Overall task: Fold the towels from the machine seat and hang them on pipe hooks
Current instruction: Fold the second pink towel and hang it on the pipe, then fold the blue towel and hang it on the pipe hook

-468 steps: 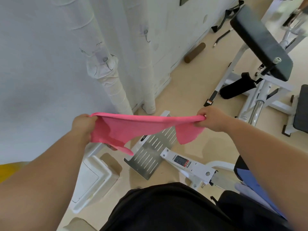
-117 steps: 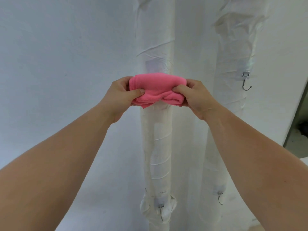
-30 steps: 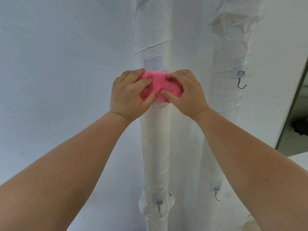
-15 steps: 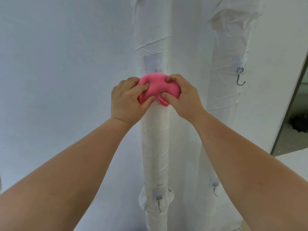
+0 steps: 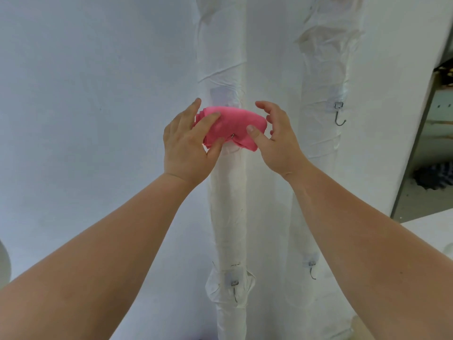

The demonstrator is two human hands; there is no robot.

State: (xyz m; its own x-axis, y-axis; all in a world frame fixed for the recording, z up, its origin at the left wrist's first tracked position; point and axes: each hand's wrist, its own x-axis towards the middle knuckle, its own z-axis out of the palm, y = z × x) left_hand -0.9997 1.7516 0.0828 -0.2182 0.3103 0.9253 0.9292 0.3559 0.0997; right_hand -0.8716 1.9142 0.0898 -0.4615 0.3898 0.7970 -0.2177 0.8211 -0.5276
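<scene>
Counting near to far: 2 hands, 1 towel, 2 pipes, 4 hooks.

Arms come in from 7 and 5 o'clock. The left hand (image 5: 187,143) grasps the left end of the pink towel (image 5: 235,122), with the forefinger flat on its front, the thumb under the lower edge and another finger behind the end. The right hand (image 5: 278,143) is mostly let go. Only its thumb presses the towel front near the lower right corner. Its other fingers are loosely curled just beside the right end; can't tell if they make contact.

The towel is a folded wad just above frame centre, lying against the left pipe (image 5: 226,204). The metal tip of hook 1 (image 5: 232,136) pokes out through its lower middle. Towel is on that hook, hands not yet clear.

The right pipe (image 5: 318,180) stands just beside the left one, at its 3 o'clock. Both are wrapped in white. Remaining hooks are all bare:
- hook 2 (image 5: 339,116): on the right pipe, 3 o'clock from the towel.
- hook 3 (image 5: 234,289): low on the left pipe, 6 o'clock from the towel.
- hook 4 (image 5: 312,269): low on the right pipe, about 5 o'clock.

White wall (image 5: 85,94) behind everything, dark doorway (image 5: 438,155) at the 3 o'clock edge.

Delta vs 0.5 s ago: both hands were clamped tight on a bunched wad. Now the right fingers are off, the left grip is looser, and the towel is spread wider and flatter. Same pipe, same hook.
</scene>
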